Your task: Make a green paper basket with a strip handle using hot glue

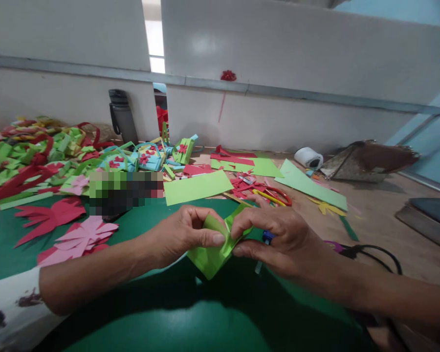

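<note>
Both hands pinch one piece of folded light-green paper (208, 261) above a dark green surface (190, 313). My left hand (190, 227) is closed, its thumb pressing the paper's upper left part. From the other side, my right hand (286, 237) squeezes the creased upper edge between thumb and fingers. A blue-and-clear pen-like item (268, 237) shows beside the right fingers; whether that hand holds it or it lies beneath, I cannot tell. Just beyond the hands lies a flat light-green paper sheet (198, 187).
Red-handled scissors (284, 196) lie behind my right hand among red scraps. Pink and red paper cut-outs (86, 234) rest at left, before a heap of green paper pieces (64, 151). A grey bottle (122, 117), white roll (308, 159) and bag (370, 161) stand farther back.
</note>
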### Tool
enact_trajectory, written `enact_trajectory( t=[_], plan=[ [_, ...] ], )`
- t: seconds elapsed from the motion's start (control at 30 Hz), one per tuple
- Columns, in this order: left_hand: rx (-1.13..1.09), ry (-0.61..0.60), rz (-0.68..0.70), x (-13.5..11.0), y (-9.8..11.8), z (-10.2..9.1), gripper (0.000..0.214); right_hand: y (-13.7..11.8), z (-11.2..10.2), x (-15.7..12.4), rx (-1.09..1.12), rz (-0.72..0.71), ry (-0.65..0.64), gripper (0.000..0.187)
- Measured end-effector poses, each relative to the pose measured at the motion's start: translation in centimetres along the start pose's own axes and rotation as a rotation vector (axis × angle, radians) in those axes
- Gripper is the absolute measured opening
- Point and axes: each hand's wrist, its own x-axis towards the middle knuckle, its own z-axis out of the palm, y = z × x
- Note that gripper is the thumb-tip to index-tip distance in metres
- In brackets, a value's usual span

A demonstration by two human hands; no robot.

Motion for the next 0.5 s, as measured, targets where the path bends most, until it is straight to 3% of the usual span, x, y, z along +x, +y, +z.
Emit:
enact_trajectory(
  t=[0.07, 0.13, 0.2, 0.27, 0.37, 0.5],
  plan=[
    [0.095, 0.049, 0.054, -0.1, 0.3, 0.4, 0.03, -0.2, -0.1, 0.0, -0.034, 0.031, 0.029, 0.012],
    [0.305, 0.193, 0.163, -0.4, 0.6, 0.8, 0.035, -0.3, -0.1, -0.1, -0.068, 0.052, 0.074, 0.014],
    [0.611, 0.396, 0.384, -0.7, 0.8, 1.2, 0.038, -0.3, -0.2, -0.1, -0.094, 0.042, 0.147, 0.015],
    [0.92, 0.521, 0.676, -1.1, 0.8, 1.5, 0.035, -0.3, -0.2, -0.1, -0.122, 0.019, 0.226, 0.016],
    [1.231, 0.454, 0.927, -1.6, 0.6, 1.7, 0.023, -0.2, 0.0, -0.2, -0.167, -0.016, 0.312, 0.017],
    [1.365, 0.415, 0.887, -1.6, -0.1, 1.7, 0.015, 0.1, 0.7, -0.6, -0.163, -0.047, 0.322, 0.015]
  ],
)
